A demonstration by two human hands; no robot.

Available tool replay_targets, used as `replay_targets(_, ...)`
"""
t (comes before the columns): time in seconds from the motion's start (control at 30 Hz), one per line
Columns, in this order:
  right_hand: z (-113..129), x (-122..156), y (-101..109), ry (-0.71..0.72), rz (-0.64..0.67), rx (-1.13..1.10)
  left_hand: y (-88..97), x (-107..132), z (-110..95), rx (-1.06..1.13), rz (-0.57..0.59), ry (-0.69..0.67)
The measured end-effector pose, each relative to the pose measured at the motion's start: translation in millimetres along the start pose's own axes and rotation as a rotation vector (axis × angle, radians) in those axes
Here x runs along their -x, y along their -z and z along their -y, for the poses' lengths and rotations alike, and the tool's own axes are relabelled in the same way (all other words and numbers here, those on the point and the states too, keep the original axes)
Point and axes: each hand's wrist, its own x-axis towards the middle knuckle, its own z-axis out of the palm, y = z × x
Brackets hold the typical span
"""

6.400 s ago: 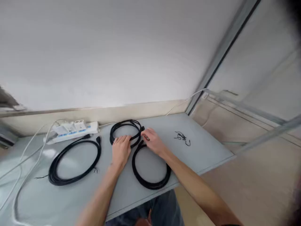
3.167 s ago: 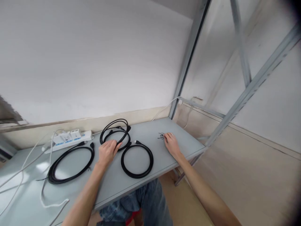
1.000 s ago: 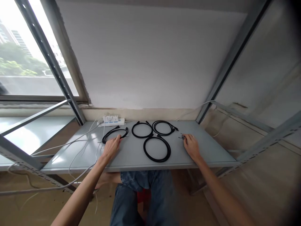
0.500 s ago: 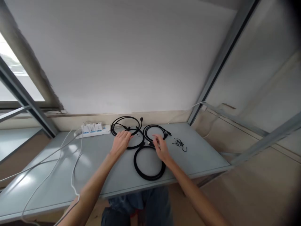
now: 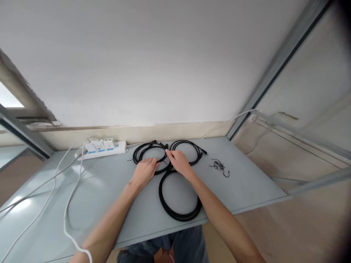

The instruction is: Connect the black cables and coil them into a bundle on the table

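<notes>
A coil of black cable lies on the grey tabletop toward the back, its loops drawn together. At its near side, my left hand is closed with curled fingers on the loops. My right hand pinches the coil's right side with thumb and finger, close to a dark connector. Partly behind my right hand is a second black cable coil, its plug end pointing right. A thicker black coil rests closer to the front edge, below my right wrist and forearm.
Several thin black ties lie in a small heap on the right. A white power strip with plugged-in adapters stands at the back left, and white cords run across the left side. Metal posts frame the table.
My right hand has moved left from the second coil to the left coil. That coil's spread loops now overlap more closely. The camera view has shifted a little.
</notes>
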Motion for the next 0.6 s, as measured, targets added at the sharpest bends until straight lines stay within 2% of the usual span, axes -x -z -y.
replay_targets(0.13,1.3,7.8,0.3,0.007,0.056,-0.031,4.5,1.6,-3.1,0.036,0.054,0.055)
replay_targets(0.3,3.2,6.3,1.0,-0.092,0.117,-0.288,4.8,7.0,-5.1,0.041,0.106,0.097)
replay_targets(0.43,3.2,4.9,2.9,-0.12,0.212,-0.481,5.3,9.0,-6.7,0.064,0.089,0.109)
replay_targets(0.6,5.3,7.1,4.5,-0.086,0.314,-0.525,6.1,8.9,-6.6,0.105,0.061,0.09)
